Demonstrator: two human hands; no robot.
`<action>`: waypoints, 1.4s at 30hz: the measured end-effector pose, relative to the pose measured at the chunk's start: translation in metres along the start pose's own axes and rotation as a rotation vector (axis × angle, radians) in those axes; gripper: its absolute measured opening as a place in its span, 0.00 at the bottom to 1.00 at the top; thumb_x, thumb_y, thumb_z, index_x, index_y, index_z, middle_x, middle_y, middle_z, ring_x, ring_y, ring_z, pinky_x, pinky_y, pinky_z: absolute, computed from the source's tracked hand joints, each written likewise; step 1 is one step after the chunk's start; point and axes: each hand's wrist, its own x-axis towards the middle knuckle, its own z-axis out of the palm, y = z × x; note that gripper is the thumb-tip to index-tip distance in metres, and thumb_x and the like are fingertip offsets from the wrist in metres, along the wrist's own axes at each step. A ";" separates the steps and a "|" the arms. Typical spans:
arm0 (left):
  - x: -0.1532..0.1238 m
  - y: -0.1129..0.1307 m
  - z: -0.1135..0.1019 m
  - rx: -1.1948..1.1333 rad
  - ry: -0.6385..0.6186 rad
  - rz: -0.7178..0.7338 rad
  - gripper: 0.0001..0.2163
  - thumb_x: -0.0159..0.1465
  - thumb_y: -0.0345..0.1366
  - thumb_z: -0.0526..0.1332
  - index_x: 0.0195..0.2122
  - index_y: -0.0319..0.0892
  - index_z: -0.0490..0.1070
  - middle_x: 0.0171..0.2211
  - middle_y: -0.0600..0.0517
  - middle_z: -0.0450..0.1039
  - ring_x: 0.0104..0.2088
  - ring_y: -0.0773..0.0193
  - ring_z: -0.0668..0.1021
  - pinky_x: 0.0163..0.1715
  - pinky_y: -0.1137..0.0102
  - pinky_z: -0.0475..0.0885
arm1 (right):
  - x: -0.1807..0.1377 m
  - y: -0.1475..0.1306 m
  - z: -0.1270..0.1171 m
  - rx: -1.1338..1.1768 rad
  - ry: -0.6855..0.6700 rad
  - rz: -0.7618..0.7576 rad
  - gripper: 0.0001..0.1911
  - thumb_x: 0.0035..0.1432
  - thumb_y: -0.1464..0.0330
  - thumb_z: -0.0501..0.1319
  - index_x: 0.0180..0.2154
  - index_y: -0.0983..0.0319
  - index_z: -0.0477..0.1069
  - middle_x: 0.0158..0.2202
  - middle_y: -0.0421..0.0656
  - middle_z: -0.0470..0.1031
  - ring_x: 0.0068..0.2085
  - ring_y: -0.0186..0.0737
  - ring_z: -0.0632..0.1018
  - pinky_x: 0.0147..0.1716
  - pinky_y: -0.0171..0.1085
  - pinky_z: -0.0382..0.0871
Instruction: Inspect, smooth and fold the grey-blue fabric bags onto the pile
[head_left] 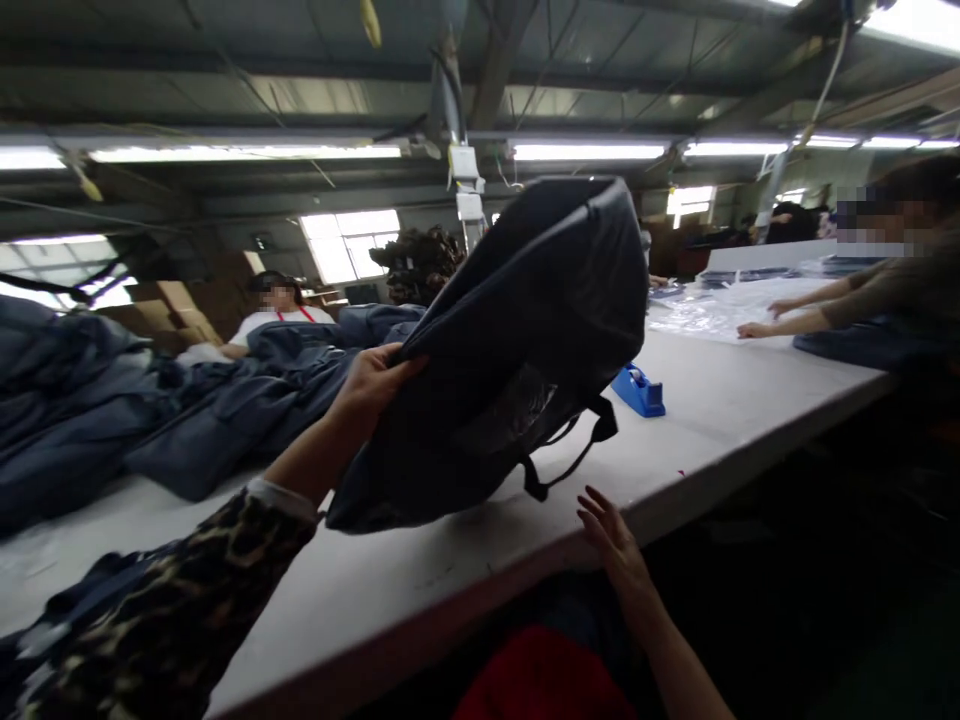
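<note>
Red cloth [544, 680] sits at six o'clock; centre dial, the dark bag [517, 330] tilts over the table [720, 410], left hand [379, 385] pinching its edge, right hand [616, 545] spread at five. Looks light, soft, best gripped by its strap [604, 422].

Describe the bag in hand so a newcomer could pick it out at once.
Find the long white table, with a heap of dark blue fabric at picture left. Just right of the heap, the left hand grips the dark bag by one edge. Unlike the heap, the bag is held up, with a glossy patch and a handle loop at its lower side.
</note>
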 end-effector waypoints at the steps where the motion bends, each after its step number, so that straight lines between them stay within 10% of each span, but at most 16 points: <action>1: -0.001 0.004 -0.006 -0.068 0.021 -0.041 0.24 0.45 0.43 0.76 0.41 0.37 0.76 0.29 0.50 0.79 0.25 0.61 0.79 0.25 0.69 0.76 | 0.006 -0.008 0.004 -0.007 0.012 -0.010 0.40 0.49 0.45 0.66 0.59 0.55 0.65 0.57 0.51 0.72 0.58 0.54 0.72 0.53 0.51 0.68; 10: -0.042 -0.064 -0.028 -0.525 0.277 -0.481 0.13 0.66 0.39 0.62 0.46 0.36 0.74 0.28 0.47 0.80 0.24 0.60 0.81 0.33 0.63 0.81 | 0.072 -0.096 0.023 -0.074 -0.098 0.038 0.37 0.49 0.48 0.68 0.56 0.58 0.67 0.47 0.45 0.79 0.46 0.50 0.80 0.44 0.43 0.76; 17: -0.105 -0.181 -0.043 -0.466 0.415 -0.870 0.14 0.69 0.37 0.56 0.44 0.29 0.74 0.25 0.42 0.79 0.23 0.55 0.81 0.33 0.62 0.81 | 0.091 -0.044 0.036 -0.576 -0.268 0.004 0.18 0.45 0.53 0.67 0.32 0.59 0.75 0.31 0.45 0.80 0.36 0.52 0.80 0.37 0.46 0.74; 24: -0.143 -0.229 -0.044 -0.237 0.333 -0.758 0.13 0.67 0.39 0.59 0.43 0.32 0.72 0.35 0.37 0.80 0.34 0.52 0.83 0.38 0.58 0.79 | 0.110 -0.047 0.043 -0.943 -0.213 -0.240 0.31 0.45 0.65 0.67 0.53 0.59 0.68 0.53 0.51 0.71 0.53 0.55 0.71 0.52 0.50 0.63; 29: -0.136 -0.227 -0.049 0.088 0.504 -0.456 0.20 0.62 0.33 0.62 0.55 0.38 0.63 0.58 0.38 0.67 0.58 0.52 0.71 0.58 0.53 0.66 | 0.101 -0.052 0.088 -1.274 -0.739 -0.503 0.27 0.47 0.69 0.68 0.52 0.54 0.70 0.51 0.45 0.74 0.52 0.51 0.72 0.51 0.46 0.62; 34: -0.119 -0.216 -0.041 0.131 0.145 -0.265 0.14 0.56 0.30 0.62 0.44 0.40 0.71 0.52 0.43 0.70 0.60 0.49 0.66 0.64 0.51 0.55 | 0.098 -0.027 0.111 -1.313 -0.677 -0.448 0.12 0.61 0.60 0.60 0.46 0.54 0.71 0.42 0.43 0.76 0.46 0.47 0.75 0.44 0.43 0.64; 38: -0.095 -0.220 -0.019 -0.072 -0.025 -0.482 0.07 0.55 0.29 0.61 0.36 0.37 0.71 0.29 0.48 0.73 0.35 0.56 0.79 0.40 0.61 0.75 | 0.113 -0.014 0.117 -1.343 -0.564 -0.415 0.15 0.66 0.61 0.50 0.43 0.57 0.73 0.40 0.48 0.72 0.42 0.48 0.74 0.40 0.43 0.65; 42: -0.082 -0.228 -0.004 -0.309 -0.148 -0.576 0.02 0.56 0.30 0.60 0.30 0.36 0.69 0.22 0.54 0.66 0.19 0.72 0.70 0.21 0.76 0.66 | 0.118 -0.010 0.123 -1.264 -0.706 -0.458 0.11 0.62 0.65 0.54 0.38 0.54 0.76 0.40 0.45 0.71 0.44 0.47 0.71 0.44 0.43 0.65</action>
